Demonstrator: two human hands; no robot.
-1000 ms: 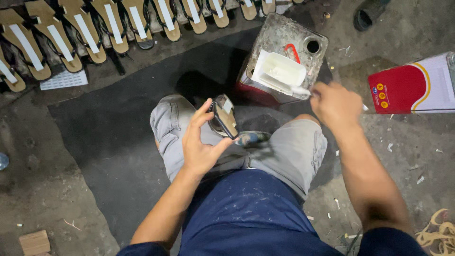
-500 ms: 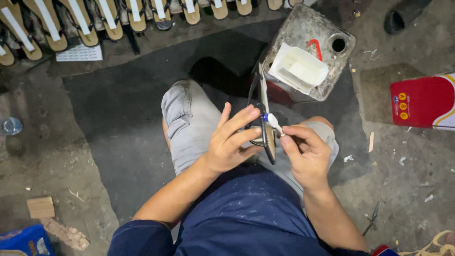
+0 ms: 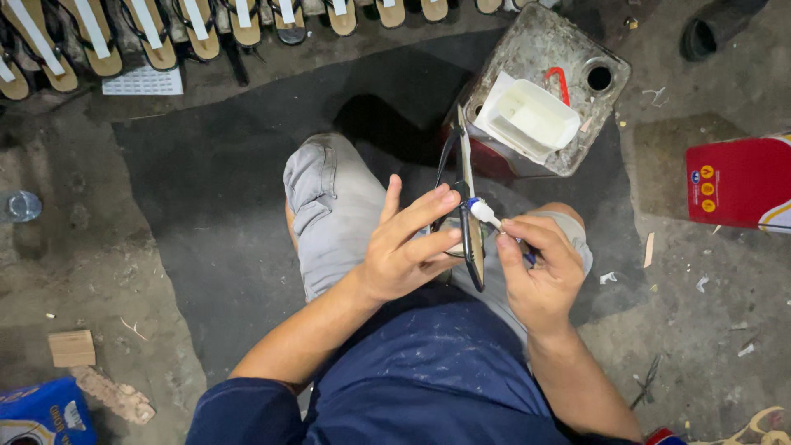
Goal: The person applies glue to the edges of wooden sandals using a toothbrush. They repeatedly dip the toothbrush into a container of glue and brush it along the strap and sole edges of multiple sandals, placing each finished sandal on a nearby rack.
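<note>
— Since held on edge over the lap, sole piece (image 3: pixel 471 239) easy to reach along its rim? Gripped how?

— Pinched flat between thumb and fingertips of left hand (image 3: pixel 404 251), fingers (image 3: pixel 428 208) spread long across one face, so the narrow edge turns toward the brush. Black strap loop hanging off the top end, clear of the work.

— And right hand (image 3: pixel 535 272)?

— Fingers pressed together around small brush (image 3: pixel 486 216), white tip touching the sole's edge near the upper part. Held close to the tip, likely for control on so thin a rim.

— Glue source?

— White tub (image 3: pixel 531 119) sitting atop battered metal can (image 3: pixel 544 91), just beyond the knees on the floor, near enough to dip without shifting. Contents pale; hard to tell more.

— Anything else around?

— Row of finished sandals (image 3: pixel 165 29) lined along the far edge of the floor, straps upward, well apart from the lap. Red carton (image 3: pixel 737 181) at the right edge, wood block (image 3: pixel 72 348) and blue box (image 3: pixel 41 416) toward the near left corner, dark mat (image 3: pixel 214 214) underfoot, probably to catch drips.
</note>
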